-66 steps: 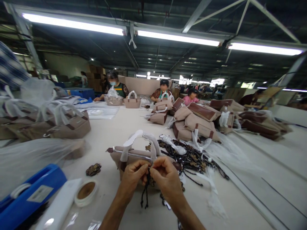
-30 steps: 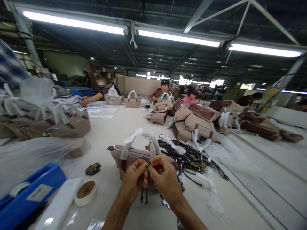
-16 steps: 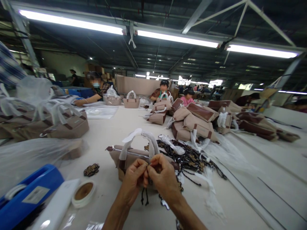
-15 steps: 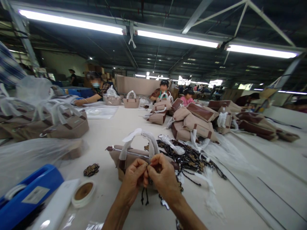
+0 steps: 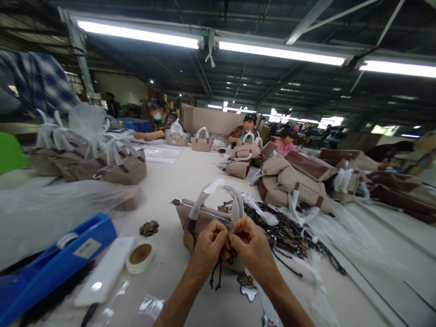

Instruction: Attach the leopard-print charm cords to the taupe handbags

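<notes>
Close in front of me, a beige handbag with brown trim stands upright, its handles wrapped in white. My left hand and my right hand meet at its near side, fingertips pinched almost together. Between them is a thin black cord, whose two knotted ends dangle below the left hand. The fingers hide most of the cord. Just under the right hand lies a dark, patterned flower-shaped charm. Behind and right of the bag spreads a tangled heap of black-corded charms.
On the left are a blue tape dispenser, a white power bank-like block, a tape roll and another charm. Wrapped handbags stand behind plastic film. More bags pile up right. Co-workers sit across the table.
The view has swung left, so everything sits further right in the picture. Both hands stay pinched together at the bag; the charm below the right hand shows more fully.
</notes>
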Tool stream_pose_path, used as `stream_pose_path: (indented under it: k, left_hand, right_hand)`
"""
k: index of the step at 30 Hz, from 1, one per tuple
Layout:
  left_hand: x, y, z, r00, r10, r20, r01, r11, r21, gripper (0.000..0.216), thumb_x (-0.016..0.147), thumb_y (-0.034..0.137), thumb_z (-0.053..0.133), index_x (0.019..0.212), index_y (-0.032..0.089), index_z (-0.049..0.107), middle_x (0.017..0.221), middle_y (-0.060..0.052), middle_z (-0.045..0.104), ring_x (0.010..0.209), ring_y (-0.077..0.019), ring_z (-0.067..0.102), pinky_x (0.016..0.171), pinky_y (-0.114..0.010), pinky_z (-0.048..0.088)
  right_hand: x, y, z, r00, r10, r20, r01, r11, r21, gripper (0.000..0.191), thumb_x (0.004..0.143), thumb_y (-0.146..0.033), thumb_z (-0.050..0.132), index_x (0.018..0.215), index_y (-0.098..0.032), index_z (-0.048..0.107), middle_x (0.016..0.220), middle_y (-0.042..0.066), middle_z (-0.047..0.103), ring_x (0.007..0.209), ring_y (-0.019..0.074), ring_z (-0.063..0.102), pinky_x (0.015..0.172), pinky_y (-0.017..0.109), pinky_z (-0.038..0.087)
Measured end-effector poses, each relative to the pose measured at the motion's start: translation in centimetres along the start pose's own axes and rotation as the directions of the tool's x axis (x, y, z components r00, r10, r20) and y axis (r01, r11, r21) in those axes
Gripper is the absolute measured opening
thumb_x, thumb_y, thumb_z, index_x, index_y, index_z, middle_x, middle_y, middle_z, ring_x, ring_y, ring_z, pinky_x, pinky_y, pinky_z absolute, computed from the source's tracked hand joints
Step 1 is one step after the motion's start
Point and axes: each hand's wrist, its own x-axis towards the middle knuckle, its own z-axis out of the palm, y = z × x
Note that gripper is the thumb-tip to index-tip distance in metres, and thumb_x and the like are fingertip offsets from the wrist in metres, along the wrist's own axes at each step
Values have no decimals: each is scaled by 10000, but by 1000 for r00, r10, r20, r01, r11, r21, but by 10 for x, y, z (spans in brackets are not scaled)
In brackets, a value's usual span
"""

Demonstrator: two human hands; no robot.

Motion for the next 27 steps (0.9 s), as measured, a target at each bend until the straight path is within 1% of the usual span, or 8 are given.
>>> stream_pose_path:
  k: [6,11,15,18,20,22,24,27]
  left_hand:
    - [-1,-6,7,999,37,-28,-38,999,-29,270,857,404,570,720,185,490,552,62,554,410,-69,503,414,-164,414]
    - [1,0,2,996,51,70,-55,996,63,217,846,343,592,717,169,577,587,12,635,450,-94,547,446,-180,443]
    - [5,7,-16,996,80,-25,-76,990,122,223,831,375,593,898,171,656,737,-26,689,516,-137,600,445,-212,474]
    - [1,-1,-31,969,108,-221,-67,980,187,245,827,411,585,908,190,656,764,-25,689,560,-163,615,483,-234,485]
    - [-4,-13,-35,953,168,-254,-79,942,326,196,814,389,613,809,204,678,707,-17,679,640,-186,624,582,-245,490]
    - [-10,-26,-33,948,235,-214,-128,899,420,175,812,374,625,754,221,687,712,-20,686,716,-207,627,670,-257,480]
    - [-14,-39,-28,954,261,-150,-171,881,441,193,827,392,609,751,232,684,715,-26,686,718,-213,627,690,-262,473]
    - [-15,-59,-25,935,313,-167,-215,874,436,276,842,471,570,731,240,674,717,-35,680,717,-215,632,717,-268,476]
  right_hand:
    - [0,2,-1,997,80,5,-80,986,147,104,728,-178,617,742,-195,515,655,-40,570,600,135,548,556,234,430]
    - [3,-2,-10,969,185,161,-233,901,366,226,671,-238,727,780,-186,536,590,-55,585,526,128,569,530,235,440]
    - [2,-2,-28,972,226,60,-230,879,417,322,688,-369,747,890,-171,594,758,4,651,548,139,601,547,270,488]
    - [-1,7,-49,981,166,-101,-142,966,214,345,752,-414,671,983,-164,618,915,86,687,648,198,648,623,340,529]
    - [-3,18,-62,983,30,-179,-46,995,-84,434,707,-350,688,1100,-180,619,1114,125,663,926,283,654,814,417,517]
    - [-2,30,-71,992,-52,-119,7,936,-353,660,614,-258,718,1253,-207,562,1303,119,579,1179,325,541,988,453,420]
    - [2,38,-74,1000,12,16,-2,868,-496,790,566,-219,717,1328,-219,508,1335,106,564,1212,323,522,1011,431,393]
    - [10,44,-71,981,132,139,-20,792,-610,563,586,-229,692,1145,-239,621,1090,66,697,998,298,640,846,360,462]
